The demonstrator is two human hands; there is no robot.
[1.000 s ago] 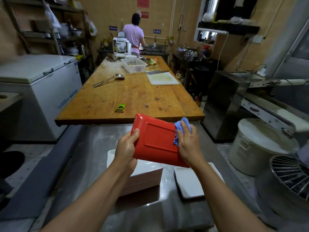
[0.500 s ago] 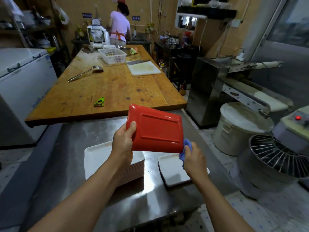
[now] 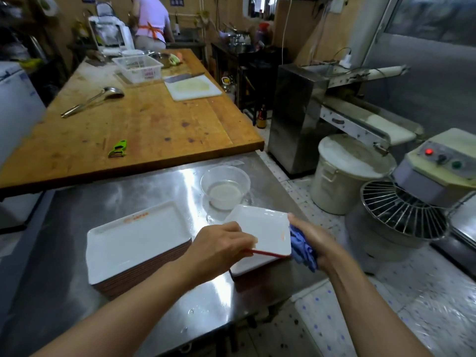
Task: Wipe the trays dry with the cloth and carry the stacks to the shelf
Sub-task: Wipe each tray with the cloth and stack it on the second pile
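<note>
A tall stack of white-faced, red-backed trays stands on the steel counter. To its right, my left hand grips the near left edge of a single tray, white face up, held level just over another tray that lies on the counter. My right hand holds a crumpled blue cloth against the held tray's right edge.
A clear plastic bowl with some water sits behind the trays. The wooden table beyond carries a green peeler, ladle, basket and cutting board. A lidded bucket and mixer stand right of the counter. A person works at the far sink.
The tray was tilted up with its red back toward me; it is now turned white face up and lowered over the right-hand tray. My right hand with the cloth stayed by its right edge.
</note>
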